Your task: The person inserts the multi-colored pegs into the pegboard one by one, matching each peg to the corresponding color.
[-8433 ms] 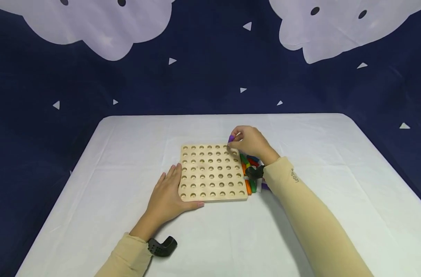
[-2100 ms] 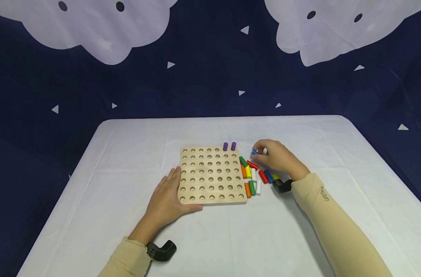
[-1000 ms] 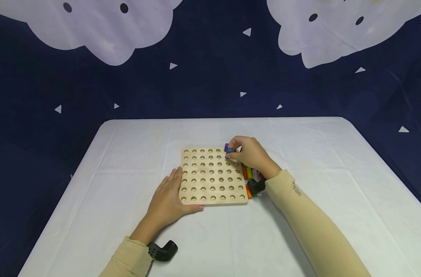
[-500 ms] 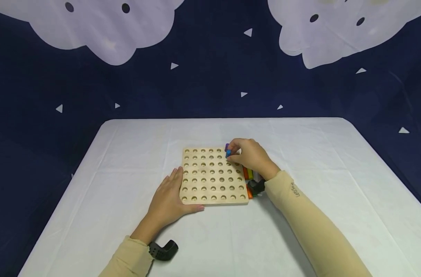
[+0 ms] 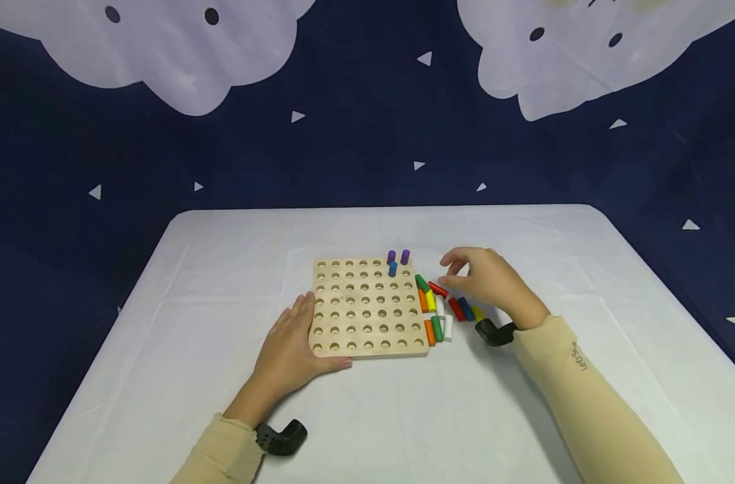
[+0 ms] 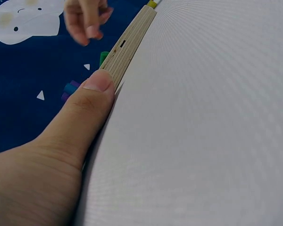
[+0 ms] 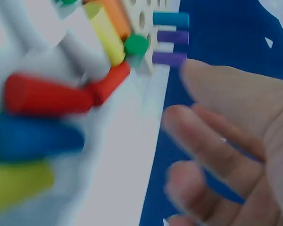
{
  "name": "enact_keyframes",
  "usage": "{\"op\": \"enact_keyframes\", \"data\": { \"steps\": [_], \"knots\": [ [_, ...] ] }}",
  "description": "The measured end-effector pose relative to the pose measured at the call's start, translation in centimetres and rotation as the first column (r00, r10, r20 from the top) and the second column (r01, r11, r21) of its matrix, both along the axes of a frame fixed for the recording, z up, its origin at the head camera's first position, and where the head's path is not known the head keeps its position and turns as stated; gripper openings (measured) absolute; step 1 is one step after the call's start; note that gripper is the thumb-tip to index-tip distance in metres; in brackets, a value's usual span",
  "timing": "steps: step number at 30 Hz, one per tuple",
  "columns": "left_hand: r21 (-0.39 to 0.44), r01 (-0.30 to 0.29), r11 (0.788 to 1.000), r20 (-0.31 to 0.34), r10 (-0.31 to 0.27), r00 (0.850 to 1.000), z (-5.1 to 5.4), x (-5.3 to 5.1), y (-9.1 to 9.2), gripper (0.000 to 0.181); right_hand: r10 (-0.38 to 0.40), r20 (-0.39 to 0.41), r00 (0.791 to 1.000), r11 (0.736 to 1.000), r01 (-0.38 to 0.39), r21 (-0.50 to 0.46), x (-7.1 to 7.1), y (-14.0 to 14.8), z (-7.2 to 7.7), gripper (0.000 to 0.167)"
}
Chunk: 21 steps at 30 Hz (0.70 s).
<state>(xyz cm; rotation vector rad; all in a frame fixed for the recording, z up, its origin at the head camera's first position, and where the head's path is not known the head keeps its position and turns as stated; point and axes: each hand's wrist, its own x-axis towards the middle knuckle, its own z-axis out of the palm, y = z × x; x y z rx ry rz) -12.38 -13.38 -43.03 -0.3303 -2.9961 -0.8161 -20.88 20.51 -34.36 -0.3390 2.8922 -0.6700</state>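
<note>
A square wooden pegboard (image 5: pixel 358 321) with rows of round holes lies flat on the table. Two purple pegs (image 5: pixel 406 257) stand in its far right corner, and one blue peg (image 5: pixel 393 269) stands in the row just in front. My left hand (image 5: pixel 289 346) rests against the board's left side, its thumb (image 6: pixel 85 108) along the front edge. To the right of the board, my right hand (image 5: pixel 491 279) hovers over loose pegs, thumb and fingers apart with nothing between them. Closest to its fingertips lies a red peg (image 5: pixel 438 288).
Loose pegs in several colours lie along the board's right side, among them a green peg (image 5: pixel 437 329), an orange peg (image 5: pixel 430 332), a white peg (image 5: pixel 449 328) and a dark blue peg (image 5: pixel 466 309). A white cloth (image 5: pixel 222 255) covers the table.
My right hand has let go of the blue peg, now upright in the board, and moved right to above the loose pegs. Earlier it carried that peg over from the pile. My left hand stays put.
</note>
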Motion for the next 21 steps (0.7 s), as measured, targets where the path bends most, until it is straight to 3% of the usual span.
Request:
{"op": "enact_keyframes", "data": {
  "steps": [5, 10, 21],
  "knots": [
    [0.001, 0.004, 1.000, -0.001, -0.004, 1.000, 0.1, 0.1, -0.1, 0.144, 0.011, 0.089, 0.996, 0.992, -0.022, 0.122, 1.3, 1.8, -0.3, 0.037],
    [0.005, 0.002, 1.000, 0.002, -0.002, 1.000, 0.1, 0.1, 0.0, 0.143, 0.015, 0.105, 0.994, 0.988, -0.031, 0.150, 2.0, 2.5, -1.0, 0.036],
    [0.009, 0.002, 1.000, 0.004, -0.002, 1.000, -0.1, 0.0, -0.1, 0.144, -0.018, 0.102, 0.995, 0.980, -0.003, 0.201, 1.5, 2.0, -2.1, 0.034]
  ]
}}
